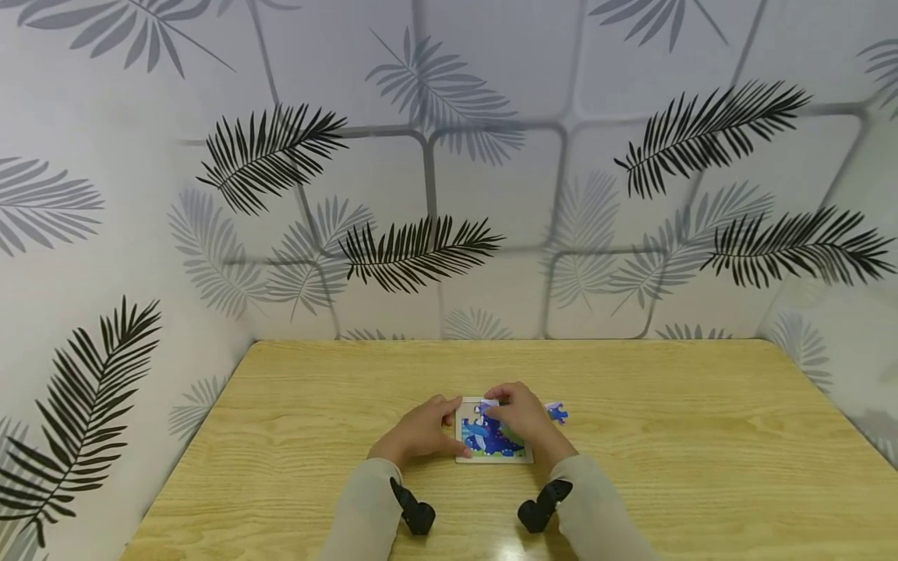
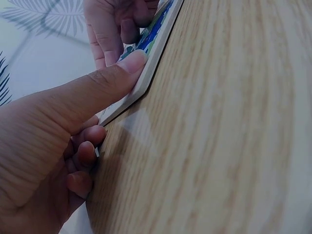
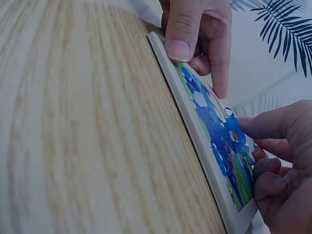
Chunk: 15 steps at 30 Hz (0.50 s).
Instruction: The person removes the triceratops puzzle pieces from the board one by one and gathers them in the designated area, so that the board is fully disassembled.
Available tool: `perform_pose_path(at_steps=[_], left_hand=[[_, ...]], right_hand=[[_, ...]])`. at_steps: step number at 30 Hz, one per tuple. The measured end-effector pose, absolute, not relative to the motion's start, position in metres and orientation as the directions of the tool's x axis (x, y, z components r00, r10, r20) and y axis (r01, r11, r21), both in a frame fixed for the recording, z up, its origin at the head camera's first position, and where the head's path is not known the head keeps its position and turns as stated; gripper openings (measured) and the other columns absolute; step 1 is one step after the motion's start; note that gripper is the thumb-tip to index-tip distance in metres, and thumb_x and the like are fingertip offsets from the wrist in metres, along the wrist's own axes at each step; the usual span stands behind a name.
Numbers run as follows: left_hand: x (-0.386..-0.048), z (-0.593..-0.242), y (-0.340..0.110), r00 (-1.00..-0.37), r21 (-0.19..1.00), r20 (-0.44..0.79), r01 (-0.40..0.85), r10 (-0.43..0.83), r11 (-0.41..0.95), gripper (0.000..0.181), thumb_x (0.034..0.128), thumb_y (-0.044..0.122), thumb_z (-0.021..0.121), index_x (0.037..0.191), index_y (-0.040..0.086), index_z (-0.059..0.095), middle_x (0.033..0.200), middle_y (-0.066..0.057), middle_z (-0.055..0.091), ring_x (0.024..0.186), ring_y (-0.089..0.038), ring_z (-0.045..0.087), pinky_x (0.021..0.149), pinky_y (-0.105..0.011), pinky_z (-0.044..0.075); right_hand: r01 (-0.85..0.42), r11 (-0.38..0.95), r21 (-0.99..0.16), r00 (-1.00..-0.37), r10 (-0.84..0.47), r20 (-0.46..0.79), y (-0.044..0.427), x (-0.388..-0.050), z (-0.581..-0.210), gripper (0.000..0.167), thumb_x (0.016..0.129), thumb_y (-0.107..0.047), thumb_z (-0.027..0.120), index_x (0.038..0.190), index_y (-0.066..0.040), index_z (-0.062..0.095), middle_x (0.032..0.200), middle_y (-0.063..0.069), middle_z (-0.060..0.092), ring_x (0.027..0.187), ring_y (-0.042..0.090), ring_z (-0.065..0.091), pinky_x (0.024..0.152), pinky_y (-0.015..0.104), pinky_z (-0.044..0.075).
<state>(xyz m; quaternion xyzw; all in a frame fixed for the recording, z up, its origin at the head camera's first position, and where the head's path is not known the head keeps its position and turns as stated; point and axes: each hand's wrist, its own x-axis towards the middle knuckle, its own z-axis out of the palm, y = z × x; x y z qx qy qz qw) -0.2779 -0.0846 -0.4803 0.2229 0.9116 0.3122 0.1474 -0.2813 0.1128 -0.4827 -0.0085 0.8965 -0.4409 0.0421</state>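
Observation:
A small jigsaw puzzle (image 1: 494,460) with a pale frame and a blue dinosaur picture lies on the table. My left hand (image 1: 418,431) holds its left side, thumb on top of the frame near the lower corner and other fingers curled at the edge. My right hand (image 1: 525,417) reaches over the upper part and pinches a blue puzzle piece (image 3: 235,134), which looks tilted over the picture. Pale bare board shows at the puzzle's upper left. On the table just beyond the right hand lies a loose blue and purple piece (image 1: 556,412), partly hidden by that hand.
The wooden table (image 1: 281,436) stretches out on both sides of the puzzle. Behind it stands a pale wall (image 1: 491,187) with a leaf pattern. Black wrist cameras (image 1: 418,516) sit on both sleeved forearms.

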Motion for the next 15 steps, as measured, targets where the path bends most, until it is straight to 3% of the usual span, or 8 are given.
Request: perform_pose_path(at_steps=[5,15], left_hand=[[-0.279,-0.4818,-0.0852,-0.857,0.642,-0.134,0.307,0.497,0.702,0.095,0.0707,0.043,0.081,0.147,0.012,0.035,0.086,0.002,0.038,0.072,-0.012,0.036,0.067,-0.028,0.031],[-0.279,-0.482,-0.0846,-0.86,0.646,-0.139,0.296,0.49,0.703,0.095,0.0699,0.042,0.082,0.147,0.012,0.035,0.086,0.001,0.037,0.072,-0.012,0.036,0.067,-0.028,0.031]], right_hand=[[0.038,0.566,-0.823,-0.997,-0.037,-0.072,0.1129,-0.2825,-0.4847,0.009,0.086,-0.01,0.068,0.095,-0.012,0.068,0.1,0.006,0.059,0.095,0.024,0.053,0.091,0.047,0.041],[0.04,0.494,-0.868,-0.998,-0.025,-0.06,0.1167,-0.2821,-0.4807,0.007,0.088,-0.007,0.065,0.094,-0.008,0.069,0.085,0.003,0.057,0.081,0.019,0.05,0.076,0.033,0.041]])
